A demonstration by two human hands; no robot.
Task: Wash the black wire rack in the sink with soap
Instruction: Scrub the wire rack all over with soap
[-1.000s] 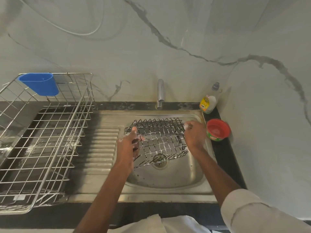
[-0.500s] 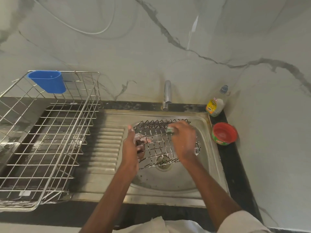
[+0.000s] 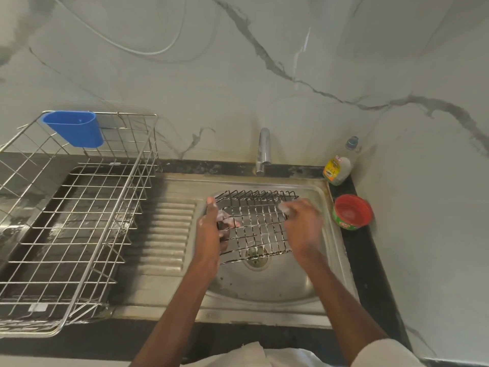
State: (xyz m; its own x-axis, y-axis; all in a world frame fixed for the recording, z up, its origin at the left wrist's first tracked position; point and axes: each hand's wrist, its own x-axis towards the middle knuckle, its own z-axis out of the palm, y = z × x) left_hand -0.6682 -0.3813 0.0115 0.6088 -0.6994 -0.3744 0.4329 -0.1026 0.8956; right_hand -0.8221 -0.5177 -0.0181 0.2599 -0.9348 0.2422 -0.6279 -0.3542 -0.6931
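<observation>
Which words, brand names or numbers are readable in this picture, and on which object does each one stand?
None can be read.
Soap bottle: yellow label with print, too small and blurred.
Red and green tub: a red mark on the green side, too blurred to read.
Blue cup on the dish basket: no text visible.

dim, even light | wide-angle edge bending | moving parts blurred

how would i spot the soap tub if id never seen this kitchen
Start at the steel sink and go to the black counter strip along its right edge. Two things stand there: a clear bottle at the back and, nearer, the soap tub. It is the low, round, open one, red inside with a green band.
</observation>
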